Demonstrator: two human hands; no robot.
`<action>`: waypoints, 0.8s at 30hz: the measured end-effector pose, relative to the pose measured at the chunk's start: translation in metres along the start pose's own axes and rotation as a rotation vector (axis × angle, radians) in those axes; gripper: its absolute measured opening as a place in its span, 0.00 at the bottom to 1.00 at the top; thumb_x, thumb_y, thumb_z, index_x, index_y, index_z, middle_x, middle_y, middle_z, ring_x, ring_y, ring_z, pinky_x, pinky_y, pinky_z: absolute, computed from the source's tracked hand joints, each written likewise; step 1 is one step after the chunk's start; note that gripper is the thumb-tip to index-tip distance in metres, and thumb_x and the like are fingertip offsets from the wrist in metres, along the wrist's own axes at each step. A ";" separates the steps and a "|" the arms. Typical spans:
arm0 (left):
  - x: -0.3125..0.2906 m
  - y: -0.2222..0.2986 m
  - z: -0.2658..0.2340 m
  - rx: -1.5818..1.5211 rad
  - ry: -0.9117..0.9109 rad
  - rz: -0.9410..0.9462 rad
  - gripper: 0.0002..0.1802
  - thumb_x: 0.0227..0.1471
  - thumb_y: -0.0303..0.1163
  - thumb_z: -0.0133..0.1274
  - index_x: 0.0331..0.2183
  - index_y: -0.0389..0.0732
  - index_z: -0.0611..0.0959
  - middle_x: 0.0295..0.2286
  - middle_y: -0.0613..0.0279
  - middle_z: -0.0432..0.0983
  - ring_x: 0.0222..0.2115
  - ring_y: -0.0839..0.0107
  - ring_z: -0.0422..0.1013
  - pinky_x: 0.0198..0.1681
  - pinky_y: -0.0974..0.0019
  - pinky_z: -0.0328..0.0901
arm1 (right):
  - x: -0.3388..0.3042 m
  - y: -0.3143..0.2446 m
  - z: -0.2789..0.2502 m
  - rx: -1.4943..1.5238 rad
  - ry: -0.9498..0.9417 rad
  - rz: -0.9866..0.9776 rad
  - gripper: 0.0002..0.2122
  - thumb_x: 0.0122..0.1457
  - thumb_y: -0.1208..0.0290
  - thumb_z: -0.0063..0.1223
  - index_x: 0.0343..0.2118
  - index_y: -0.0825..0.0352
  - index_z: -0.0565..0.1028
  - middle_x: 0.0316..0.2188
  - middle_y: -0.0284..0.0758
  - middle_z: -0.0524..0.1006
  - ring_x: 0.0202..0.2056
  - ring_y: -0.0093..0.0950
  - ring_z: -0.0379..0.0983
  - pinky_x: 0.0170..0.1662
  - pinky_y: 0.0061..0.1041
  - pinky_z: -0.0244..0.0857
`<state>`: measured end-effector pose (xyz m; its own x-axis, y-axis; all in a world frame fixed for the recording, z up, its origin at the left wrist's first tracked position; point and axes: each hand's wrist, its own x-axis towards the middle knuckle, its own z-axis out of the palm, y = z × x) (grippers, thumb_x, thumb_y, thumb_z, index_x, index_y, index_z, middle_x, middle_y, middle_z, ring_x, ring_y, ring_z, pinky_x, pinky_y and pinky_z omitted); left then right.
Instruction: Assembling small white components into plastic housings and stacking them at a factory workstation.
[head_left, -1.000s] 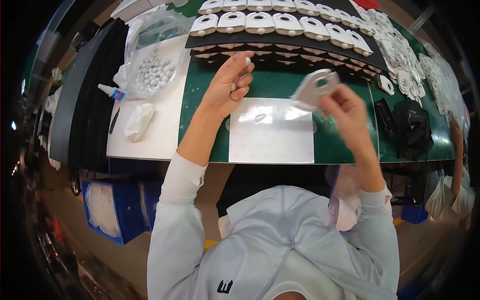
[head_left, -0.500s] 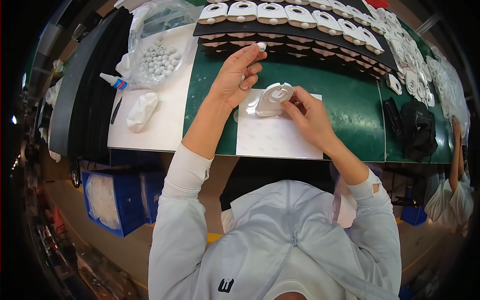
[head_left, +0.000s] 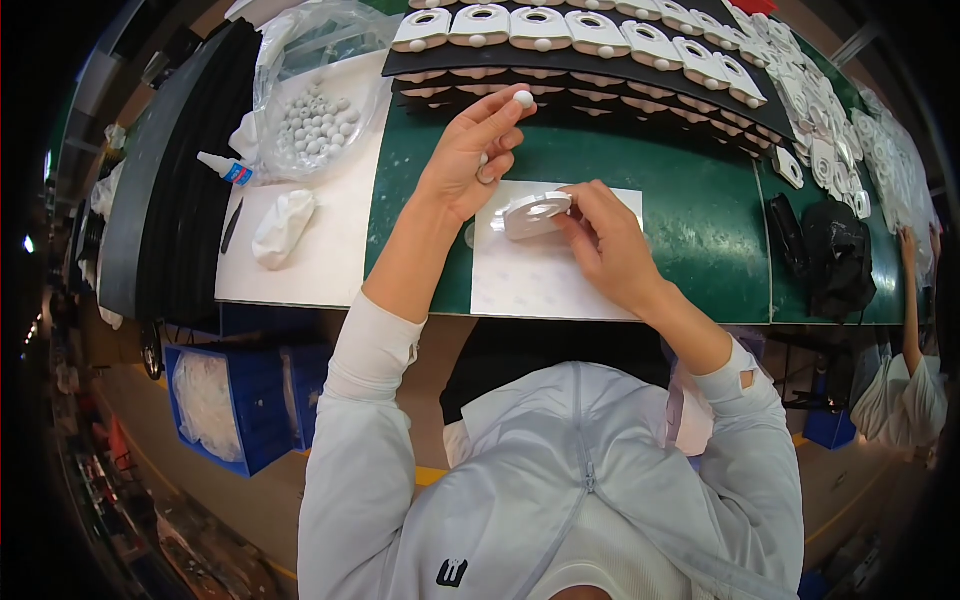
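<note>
Thumb and forefinger of my left hand [head_left: 468, 155] pinch a small white ball [head_left: 524, 99], raised over the green table just in front of the racked parts. Something small and white also shows among its curled lower fingers, perhaps a second ball. Over a white sheet [head_left: 550, 285], my right hand [head_left: 618, 250] grips a white plastic housing [head_left: 533, 217] by its right edge. The housing is tilted, so its round opening appears as a thin ellipse. A gap lies between the ball and the housing.
Black trays [head_left: 590, 62] stacked at the back carry rows of white housings. A clear bag of white balls [head_left: 318, 125], a glue bottle [head_left: 226, 168] and a crumpled white cloth [head_left: 284, 228] lie left. A black bag [head_left: 838, 255] sits right, near another person's arm [head_left: 910, 290].
My right hand has tipped the housing from nearly upright to a flatter angle, its opening now narrowed. My left hand stays in place, the ball turned slightly in its fingertips.
</note>
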<state>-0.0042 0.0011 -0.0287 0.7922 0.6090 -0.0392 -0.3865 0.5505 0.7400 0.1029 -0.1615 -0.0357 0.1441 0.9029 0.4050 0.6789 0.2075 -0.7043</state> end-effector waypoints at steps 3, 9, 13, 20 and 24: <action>-0.001 0.000 0.000 0.027 -0.005 -0.007 0.16 0.47 0.28 0.55 0.41 0.39 0.75 0.33 0.64 0.72 0.20 0.86 0.60 0.11 0.84 0.48 | 0.000 0.003 0.000 0.031 -0.024 0.056 0.07 0.54 0.79 0.46 0.36 0.69 0.68 0.28 0.32 0.69 0.25 0.21 0.64 0.29 0.17 0.60; -0.004 -0.002 0.011 0.170 -0.025 -0.016 0.16 0.46 0.26 0.55 0.40 0.39 0.75 0.30 0.68 0.73 0.20 0.87 0.59 0.13 0.85 0.48 | 0.004 0.022 -0.015 0.874 0.151 0.373 0.07 0.58 0.74 0.44 0.40 0.66 0.67 0.35 0.30 0.71 0.35 0.21 0.68 0.40 0.19 0.61; -0.010 -0.004 0.021 0.324 -0.034 -0.058 0.15 0.48 0.27 0.53 0.40 0.39 0.74 0.24 0.72 0.67 0.18 0.88 0.55 0.13 0.85 0.46 | 0.006 0.027 -0.024 1.262 0.237 0.472 0.10 0.59 0.71 0.44 0.43 0.66 0.66 0.40 0.31 0.70 0.42 0.22 0.66 0.46 0.24 0.61; -0.014 -0.008 0.026 0.360 -0.086 -0.121 0.12 0.47 0.31 0.55 0.37 0.42 0.78 0.24 0.74 0.70 0.19 0.88 0.56 0.16 0.82 0.46 | 0.007 0.028 -0.022 1.276 0.261 0.482 0.10 0.59 0.71 0.44 0.43 0.65 0.66 0.40 0.31 0.69 0.43 0.22 0.66 0.49 0.25 0.60; -0.012 -0.010 0.027 0.394 -0.103 -0.108 0.11 0.47 0.30 0.55 0.36 0.41 0.78 0.23 0.74 0.70 0.18 0.88 0.55 0.16 0.82 0.46 | 0.006 0.031 -0.023 1.277 0.266 0.476 0.10 0.59 0.71 0.44 0.43 0.65 0.66 0.40 0.31 0.69 0.43 0.22 0.66 0.49 0.25 0.60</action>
<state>0.0026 -0.0275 -0.0171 0.8688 0.4890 -0.0779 -0.1044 0.3348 0.9365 0.1409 -0.1585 -0.0418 0.4028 0.9149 -0.0258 -0.5741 0.2306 -0.7857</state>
